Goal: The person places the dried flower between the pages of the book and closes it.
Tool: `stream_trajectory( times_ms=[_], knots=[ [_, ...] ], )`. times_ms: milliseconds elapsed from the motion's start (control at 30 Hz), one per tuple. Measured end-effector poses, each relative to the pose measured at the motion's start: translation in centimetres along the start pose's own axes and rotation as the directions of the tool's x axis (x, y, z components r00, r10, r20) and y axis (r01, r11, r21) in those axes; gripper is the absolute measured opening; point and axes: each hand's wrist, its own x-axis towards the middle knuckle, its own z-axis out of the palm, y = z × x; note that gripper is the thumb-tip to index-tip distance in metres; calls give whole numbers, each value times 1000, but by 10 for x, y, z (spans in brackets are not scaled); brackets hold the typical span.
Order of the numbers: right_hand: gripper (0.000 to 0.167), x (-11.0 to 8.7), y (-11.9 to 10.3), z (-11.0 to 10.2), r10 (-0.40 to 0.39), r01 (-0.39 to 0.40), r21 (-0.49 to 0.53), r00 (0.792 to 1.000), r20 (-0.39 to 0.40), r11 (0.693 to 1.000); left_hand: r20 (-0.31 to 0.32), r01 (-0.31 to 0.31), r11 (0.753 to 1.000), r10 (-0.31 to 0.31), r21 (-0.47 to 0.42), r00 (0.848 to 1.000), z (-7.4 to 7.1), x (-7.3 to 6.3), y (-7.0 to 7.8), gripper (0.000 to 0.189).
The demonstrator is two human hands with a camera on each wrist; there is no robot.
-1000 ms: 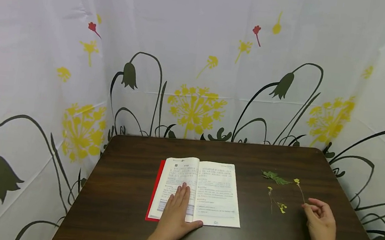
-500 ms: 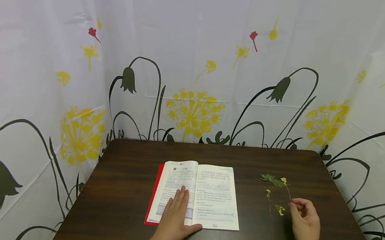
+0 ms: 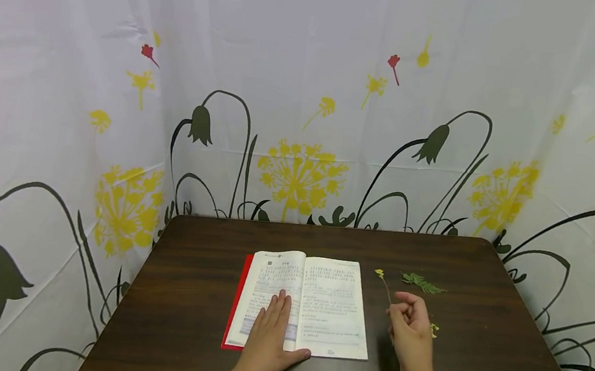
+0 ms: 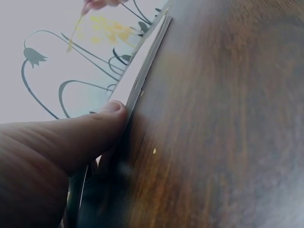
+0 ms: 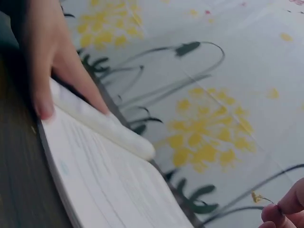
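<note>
An open book [image 3: 333, 306] with a red cover edge lies on the dark wooden table. My left hand [image 3: 270, 338] rests flat on its left page, fingers straight, thumb over the lower edge near the gutter. Just right of the book, my right hand [image 3: 413, 333] pinches the thin stem of a small yellow flower [image 3: 379, 273], held above the table with its head pointing away. In the right wrist view the yellow flower [image 5: 256, 196] shows beyond the fingertips. Another yellow flower sprig [image 3: 433, 330] lies mostly hidden behind the right hand.
A green fern-like leaf [image 3: 422, 283] lies on the table beyond the right hand. The wooden table [image 3: 198, 284] ends at a white curtain [image 3: 303, 39] printed with flowers, close behind its far edge.
My right hand has moved left with the yellow flower, from the table's right side, past the leaf and other sprig, to beside the book. The left hand has stayed on the page.
</note>
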Motion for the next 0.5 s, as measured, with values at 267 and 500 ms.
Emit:
stream_trajectory(
  times_ms=[267,500],
  knots=[
    [15,-11,20,63,74,-77,47,996,58,996,10,-15,999,14,36,1000,-1,0,-2,123],
    [6,-15,54,89,20,-11,-56,988,153,998,15,-22,998,21,52,1000,0,-1,-1,121]
  ],
)
